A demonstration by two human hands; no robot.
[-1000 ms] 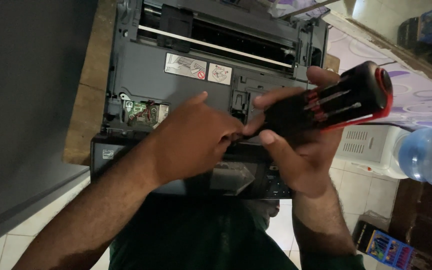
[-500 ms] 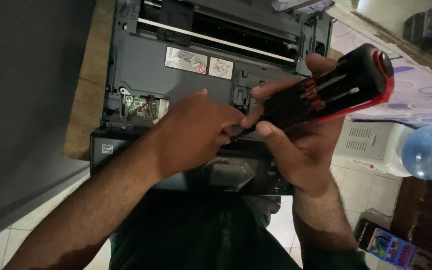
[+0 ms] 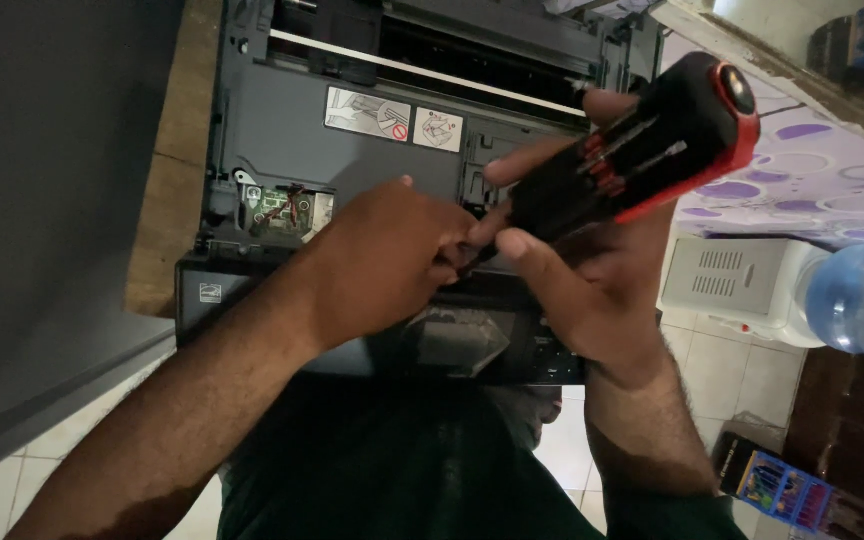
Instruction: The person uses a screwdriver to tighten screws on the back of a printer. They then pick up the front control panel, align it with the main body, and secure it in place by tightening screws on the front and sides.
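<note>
At the fingertips: left hand (image 3: 382, 262) pinched shut on the narrow front end of the multi-bit screwdriver (image 3: 632, 160), right where it meets the right hand. What sits between the fingertips is hidden. Right hand (image 3: 592, 280) wraps the screwdriver from below, thumb and fingers clamped on the black body, red-ringed butt end pointing up and right. Screwdriver held tilted in the air, above the opened printer (image 3: 352, 150). Printer: dark grey, top off, pale rail across the back, two warning stickers (image 3: 394, 117) on the inner deck, small green circuit board (image 3: 274, 205) exposed at its left. It sits on a wooden table (image 3: 167, 200). Far right: white water dispenser (image 3: 727, 285) with a blue bottle (image 3: 857, 300), tiled floor below.
</note>
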